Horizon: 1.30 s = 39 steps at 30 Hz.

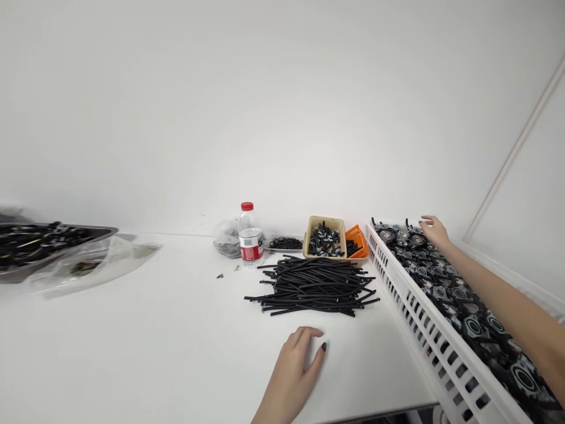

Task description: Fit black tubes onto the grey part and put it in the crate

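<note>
My left hand (299, 360) rests palm down on the white table (176, 330), fingers loosely curled and holding nothing, just in front of a pile of black tubes (315, 285). My right hand (435, 231) reaches across to the far end of a long white slotted crate (424, 312) filled with black and grey metal parts (445, 288). Its fingers touch the parts at the far end; whether they grip one is hidden.
Behind the tubes stand a water bottle with a red cap (250, 237), a beige bin of small parts (325, 238), an orange basket (357, 241), a tray of black rings (285, 243) and a plastic bag (226, 240). A metal tray of parts (39, 247) lies far left.
</note>
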Each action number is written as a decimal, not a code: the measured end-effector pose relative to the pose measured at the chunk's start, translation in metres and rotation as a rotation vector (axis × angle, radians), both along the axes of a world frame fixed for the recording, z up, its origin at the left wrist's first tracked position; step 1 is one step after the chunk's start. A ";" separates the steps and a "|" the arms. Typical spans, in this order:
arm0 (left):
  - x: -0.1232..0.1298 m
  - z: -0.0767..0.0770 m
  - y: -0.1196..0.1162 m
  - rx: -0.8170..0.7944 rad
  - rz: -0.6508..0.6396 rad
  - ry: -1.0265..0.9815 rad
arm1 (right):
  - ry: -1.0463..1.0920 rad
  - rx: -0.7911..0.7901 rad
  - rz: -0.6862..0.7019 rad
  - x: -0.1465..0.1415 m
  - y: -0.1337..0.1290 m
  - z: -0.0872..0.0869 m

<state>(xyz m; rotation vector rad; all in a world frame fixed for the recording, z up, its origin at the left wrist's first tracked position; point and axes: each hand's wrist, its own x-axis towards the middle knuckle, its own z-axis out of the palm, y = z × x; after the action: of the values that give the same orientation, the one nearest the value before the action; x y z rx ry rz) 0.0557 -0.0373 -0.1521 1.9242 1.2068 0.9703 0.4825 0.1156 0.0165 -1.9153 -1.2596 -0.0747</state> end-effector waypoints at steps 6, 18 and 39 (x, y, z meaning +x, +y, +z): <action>0.002 0.001 0.000 0.005 -0.021 -0.011 | -0.254 -0.196 0.504 -0.121 0.031 -0.009; 0.005 0.002 -0.005 0.001 0.024 -0.034 | -0.384 -0.241 0.617 -0.248 0.081 -0.111; 0.005 0.006 -0.002 0.007 -0.027 0.052 | -0.124 0.424 0.656 -0.276 -0.028 -0.144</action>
<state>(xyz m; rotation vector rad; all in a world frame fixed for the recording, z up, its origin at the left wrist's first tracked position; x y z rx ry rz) 0.0604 -0.0394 -0.1459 1.9775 1.2056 0.9166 0.2063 0.0877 -0.1278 -1.0944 -1.7389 -0.1088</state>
